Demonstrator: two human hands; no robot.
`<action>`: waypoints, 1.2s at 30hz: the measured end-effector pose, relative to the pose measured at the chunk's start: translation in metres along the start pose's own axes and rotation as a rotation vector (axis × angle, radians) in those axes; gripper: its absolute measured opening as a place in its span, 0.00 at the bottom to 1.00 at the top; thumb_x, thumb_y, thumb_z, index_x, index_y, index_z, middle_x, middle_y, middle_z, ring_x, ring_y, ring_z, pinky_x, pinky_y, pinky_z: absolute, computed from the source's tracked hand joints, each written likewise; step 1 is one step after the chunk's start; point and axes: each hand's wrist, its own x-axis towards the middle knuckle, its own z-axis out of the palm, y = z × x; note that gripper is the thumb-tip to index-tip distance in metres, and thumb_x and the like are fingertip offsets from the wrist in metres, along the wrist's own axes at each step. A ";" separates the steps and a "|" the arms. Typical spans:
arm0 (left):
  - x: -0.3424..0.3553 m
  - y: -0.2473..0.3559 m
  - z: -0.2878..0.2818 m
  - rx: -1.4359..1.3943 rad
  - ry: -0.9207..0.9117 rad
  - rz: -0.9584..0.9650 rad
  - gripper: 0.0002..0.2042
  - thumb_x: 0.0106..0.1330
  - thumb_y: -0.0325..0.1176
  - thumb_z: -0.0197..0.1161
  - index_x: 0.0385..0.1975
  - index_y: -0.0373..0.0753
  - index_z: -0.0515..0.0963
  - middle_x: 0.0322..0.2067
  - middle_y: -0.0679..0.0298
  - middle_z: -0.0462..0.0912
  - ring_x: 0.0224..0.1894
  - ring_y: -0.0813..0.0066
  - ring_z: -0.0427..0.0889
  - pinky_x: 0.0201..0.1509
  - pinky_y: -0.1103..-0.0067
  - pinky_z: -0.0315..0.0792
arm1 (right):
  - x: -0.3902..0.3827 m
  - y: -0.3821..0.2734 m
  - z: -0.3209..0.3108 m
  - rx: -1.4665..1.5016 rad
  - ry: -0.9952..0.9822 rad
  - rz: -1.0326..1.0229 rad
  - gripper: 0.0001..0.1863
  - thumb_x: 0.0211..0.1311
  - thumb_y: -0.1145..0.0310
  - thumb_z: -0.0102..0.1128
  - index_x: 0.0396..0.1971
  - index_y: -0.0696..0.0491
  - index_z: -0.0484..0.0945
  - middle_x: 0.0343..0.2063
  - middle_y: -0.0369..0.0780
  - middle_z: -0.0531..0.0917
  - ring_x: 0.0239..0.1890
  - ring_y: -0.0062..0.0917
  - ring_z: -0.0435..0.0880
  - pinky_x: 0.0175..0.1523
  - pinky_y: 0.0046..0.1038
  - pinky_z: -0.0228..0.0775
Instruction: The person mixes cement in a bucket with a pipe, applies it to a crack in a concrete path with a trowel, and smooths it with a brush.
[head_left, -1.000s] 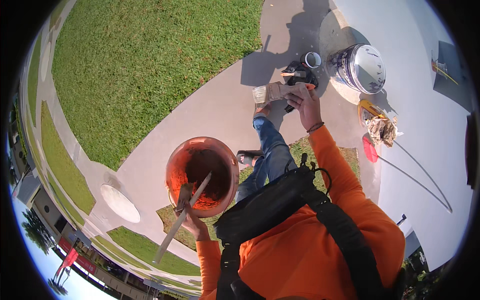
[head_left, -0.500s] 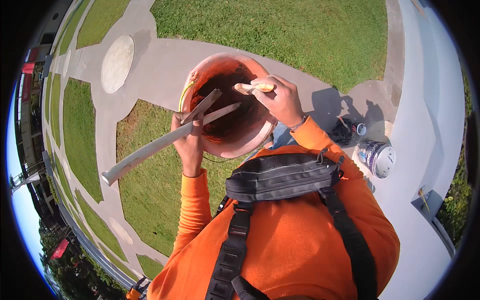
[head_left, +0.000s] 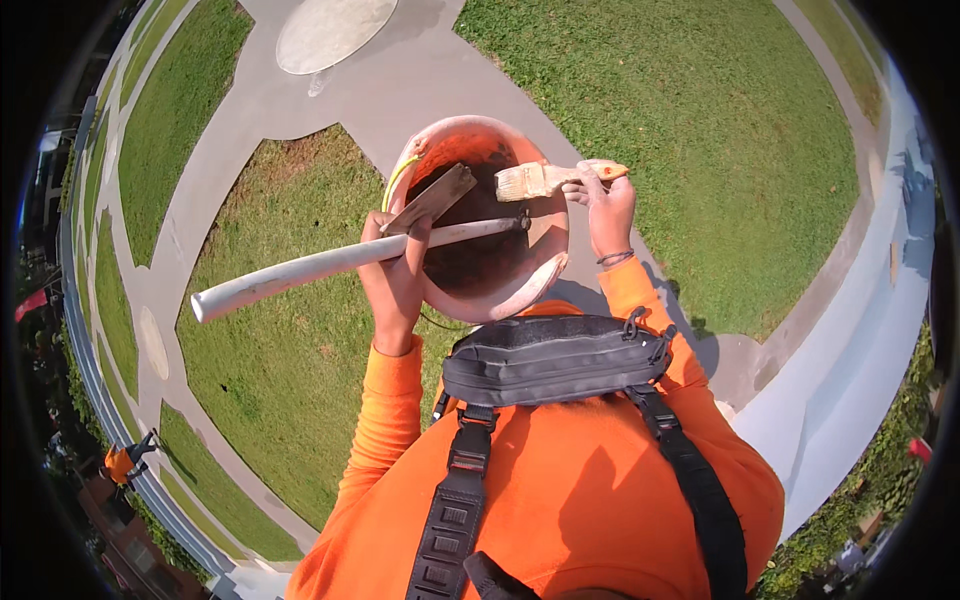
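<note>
In front of me is a bucket with a pale, stained rim and a reddish inside. At its left rim, my left hand is closed around a long whitish pole. The pole's far end reaches over the bucket's mouth and carries something small and dark. A flat, worn strip also sticks out from this hand, slanting over the bucket. My right hand grips a paintbrush by its wooden handle. Its pale, coated bristles point left, above the bucket's opening. The bottom of the bucket is dark and hard to read.
Grass patches lie between grey paved paths, with a round pale slab at the top. A pale, curved surface runs along the right. Far off at lower left is a person in orange.
My right hand has moved right and turned, so the brush now lies sideways with its bristles showing. The view has shifted round; the paint pail and dark bag on the right are gone from it.
</note>
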 end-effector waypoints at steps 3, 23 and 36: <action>0.043 -0.011 -0.005 -0.051 0.076 0.010 0.11 0.65 0.32 0.66 0.28 0.37 0.69 0.25 0.71 0.72 0.30 0.85 0.68 0.33 0.84 0.63 | 0.065 0.010 0.031 0.137 -0.067 0.207 0.10 0.67 0.69 0.59 0.40 0.60 0.74 0.31 0.40 0.83 0.28 0.21 0.84 0.32 0.20 0.79; 0.408 -0.066 -0.077 0.076 0.479 -0.054 0.12 0.51 0.34 0.70 0.27 0.39 0.71 0.30 0.58 0.78 0.37 0.55 0.76 0.40 0.64 0.69 | 0.360 0.036 0.422 -0.636 -0.983 -0.513 0.06 0.64 0.73 0.61 0.36 0.60 0.78 0.32 0.37 0.81 0.32 0.20 0.79 0.38 0.24 0.72; 0.639 -0.079 -0.110 0.240 0.744 -0.096 0.14 0.57 0.38 0.68 0.28 0.38 0.71 0.39 0.55 0.79 0.46 0.53 0.76 0.50 0.60 0.68 | 0.567 0.068 0.619 -0.431 -1.173 -0.379 0.08 0.65 0.70 0.62 0.38 0.60 0.78 0.29 0.37 0.81 0.31 0.19 0.80 0.37 0.23 0.73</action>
